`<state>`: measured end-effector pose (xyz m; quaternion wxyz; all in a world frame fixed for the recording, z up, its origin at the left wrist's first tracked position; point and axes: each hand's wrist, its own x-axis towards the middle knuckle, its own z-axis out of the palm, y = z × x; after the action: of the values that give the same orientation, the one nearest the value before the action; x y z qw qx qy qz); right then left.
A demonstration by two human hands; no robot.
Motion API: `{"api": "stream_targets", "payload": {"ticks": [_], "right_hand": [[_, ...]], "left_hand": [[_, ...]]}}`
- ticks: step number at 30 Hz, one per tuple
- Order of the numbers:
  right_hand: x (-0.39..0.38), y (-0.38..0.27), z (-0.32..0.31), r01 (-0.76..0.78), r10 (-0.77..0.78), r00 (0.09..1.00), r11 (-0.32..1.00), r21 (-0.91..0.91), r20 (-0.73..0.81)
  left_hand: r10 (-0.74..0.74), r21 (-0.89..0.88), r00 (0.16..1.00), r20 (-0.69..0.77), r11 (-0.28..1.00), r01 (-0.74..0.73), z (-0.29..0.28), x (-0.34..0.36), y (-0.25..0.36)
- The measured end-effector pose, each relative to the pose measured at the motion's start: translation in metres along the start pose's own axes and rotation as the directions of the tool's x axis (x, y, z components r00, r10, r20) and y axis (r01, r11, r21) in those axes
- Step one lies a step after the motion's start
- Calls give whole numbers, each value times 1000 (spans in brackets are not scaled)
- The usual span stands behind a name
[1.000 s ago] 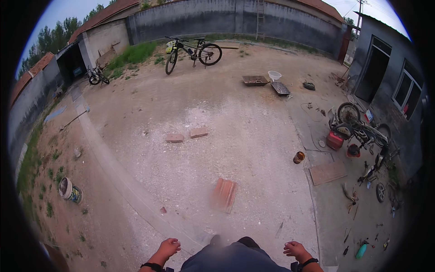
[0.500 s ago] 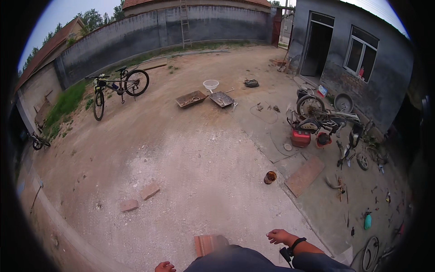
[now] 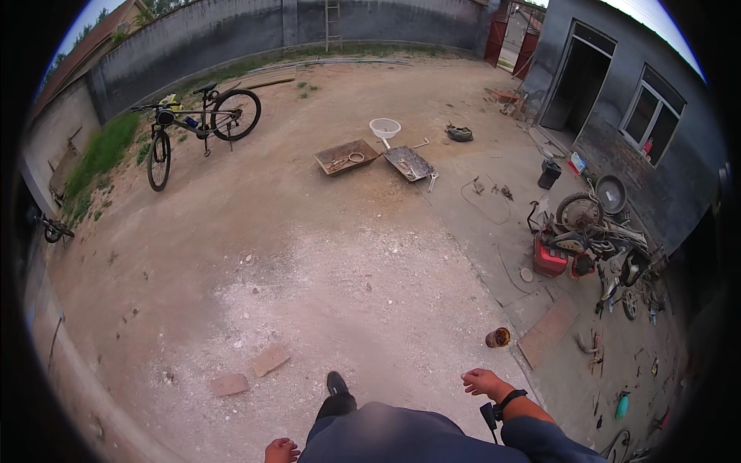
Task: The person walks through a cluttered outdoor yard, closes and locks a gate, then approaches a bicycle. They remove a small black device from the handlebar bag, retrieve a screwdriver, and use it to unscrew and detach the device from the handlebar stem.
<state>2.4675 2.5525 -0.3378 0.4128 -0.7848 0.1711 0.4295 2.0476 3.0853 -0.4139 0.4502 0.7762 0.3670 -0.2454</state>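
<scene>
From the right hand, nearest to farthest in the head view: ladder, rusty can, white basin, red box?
1. Rusty can, just ahead, slightly right.
2. Red box, farther ahead, right.
3. White basin, ahead, left.
4. Ladder, at far wall.

Dusty ground (image 3: 231, 216), long gray wall (image 3: 216, 38) (darkly streaked), open doorway (image 3: 577, 86) beside a white-framed window (image 3: 652, 116).

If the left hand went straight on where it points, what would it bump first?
Probably the person's own dark blue clothing, just right of the left hand, though depth is unclear.
</scene>
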Motion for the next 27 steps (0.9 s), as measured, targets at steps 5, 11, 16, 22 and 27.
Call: {"api": "stream_targets", "payload": {"ticks": [5,11,16,22,27], "right_hand": [[30,-116,40,-90,91,992,996,-10,93],[138,-306,77,9,6,988,996,-91,155],[275,-466,90,-28,35,989,998,-55,142],[378,-693,91,58,-43,990,992,-111,133],[477,-875,118,184,-172,974,980,-74,147]], "left_hand": [[-251,-638,965,-72,756,149,-168,102,142],[-210,-577,961,-181,814,70,-319,251,262],[-302,-662,946,-121,734,150,-380,355,317],[-336,-605,940,-55,760,236,-469,407,404],[-244,-233,969,-27,945,232,-528,529,357]]}}
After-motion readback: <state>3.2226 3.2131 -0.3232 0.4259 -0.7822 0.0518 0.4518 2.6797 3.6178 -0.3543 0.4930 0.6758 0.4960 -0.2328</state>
